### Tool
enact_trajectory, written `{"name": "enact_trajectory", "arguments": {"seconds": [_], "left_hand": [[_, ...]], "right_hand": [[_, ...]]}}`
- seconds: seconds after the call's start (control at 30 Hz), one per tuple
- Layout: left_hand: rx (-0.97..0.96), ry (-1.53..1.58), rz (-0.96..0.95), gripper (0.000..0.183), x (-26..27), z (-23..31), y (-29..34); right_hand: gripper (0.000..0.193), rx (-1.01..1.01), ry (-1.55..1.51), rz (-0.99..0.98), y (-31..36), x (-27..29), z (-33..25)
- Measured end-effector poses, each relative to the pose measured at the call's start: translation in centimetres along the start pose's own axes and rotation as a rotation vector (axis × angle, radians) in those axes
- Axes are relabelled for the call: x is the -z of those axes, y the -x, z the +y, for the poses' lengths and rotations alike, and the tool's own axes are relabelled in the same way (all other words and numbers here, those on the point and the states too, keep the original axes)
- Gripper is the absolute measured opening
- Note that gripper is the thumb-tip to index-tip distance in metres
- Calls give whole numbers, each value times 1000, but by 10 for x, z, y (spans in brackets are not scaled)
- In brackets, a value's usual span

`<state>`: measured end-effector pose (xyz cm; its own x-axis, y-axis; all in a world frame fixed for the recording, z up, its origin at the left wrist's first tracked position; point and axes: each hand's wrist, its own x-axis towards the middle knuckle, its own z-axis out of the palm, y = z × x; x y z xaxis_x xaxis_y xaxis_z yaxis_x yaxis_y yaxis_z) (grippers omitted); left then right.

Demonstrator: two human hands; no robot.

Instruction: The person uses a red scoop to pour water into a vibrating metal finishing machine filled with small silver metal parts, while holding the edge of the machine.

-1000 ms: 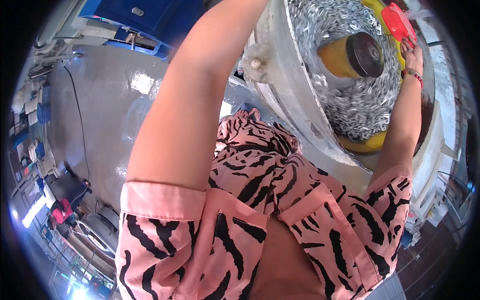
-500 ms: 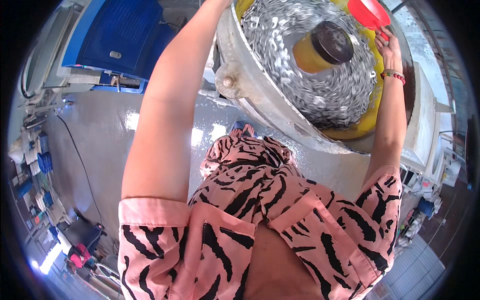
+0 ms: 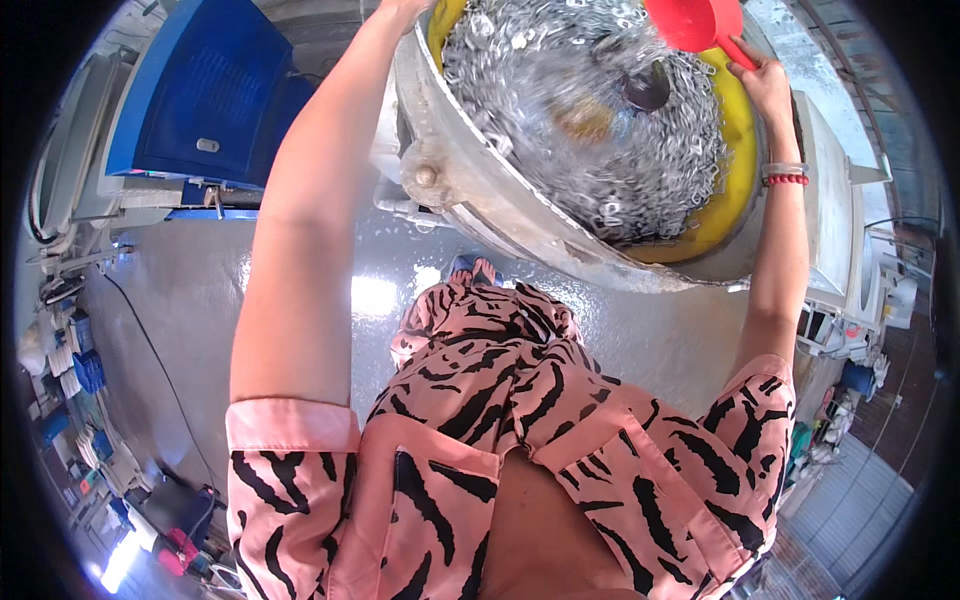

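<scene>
the right hand (image 3: 768,88) has its grip clamped on the handle of a red plastic scoop (image 3: 697,22), tipped just above the metal tub (image 3: 470,190) of small silvery parts (image 3: 640,170) around a yellow liner (image 3: 725,200). the scoop looks light and stiff, likely slippery when wet; best held by the handle. the left hand (image 3: 405,8) reaches the tub's far rim, its grip cut off, so i cannot tell.

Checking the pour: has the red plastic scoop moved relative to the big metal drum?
Yes. The red plastic scoop, gripped by the right hand, has swung from the big metal drum's right rim inward, over the metal pieces.
</scene>
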<state>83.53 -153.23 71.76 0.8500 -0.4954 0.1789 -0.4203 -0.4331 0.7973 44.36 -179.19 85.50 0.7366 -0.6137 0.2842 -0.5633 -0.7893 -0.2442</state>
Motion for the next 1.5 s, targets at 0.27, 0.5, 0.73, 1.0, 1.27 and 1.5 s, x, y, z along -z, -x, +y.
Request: {"name": "enact_trajectory", "arguments": {"seconds": [0.27, 0.5, 0.73, 1.0, 1.27, 1.5], "left_hand": [[93, 63, -55, 33, -5, 26, 18], [75, 131, -81, 32, 6, 35, 24], [81, 123, -84, 29, 11, 37, 31], [82, -77, -216, 41, 20, 32, 14], [138, 41, -213, 41, 9, 37, 15], [166, 83, -215, 45, 10, 43, 19]], "right_hand": [[14, -636, -777, -79, -84, -55, 37], [8, -817, -1742, -253, -107, -78, -1], [11, -694, -1856, -258, -115, -88, 47], [11, -533, -1833, -84, -75, -37, 52], [14, -440, -1357, -118, 2, 57, 94], [44, -254, -317, 42, 69, 61, 65]]}}
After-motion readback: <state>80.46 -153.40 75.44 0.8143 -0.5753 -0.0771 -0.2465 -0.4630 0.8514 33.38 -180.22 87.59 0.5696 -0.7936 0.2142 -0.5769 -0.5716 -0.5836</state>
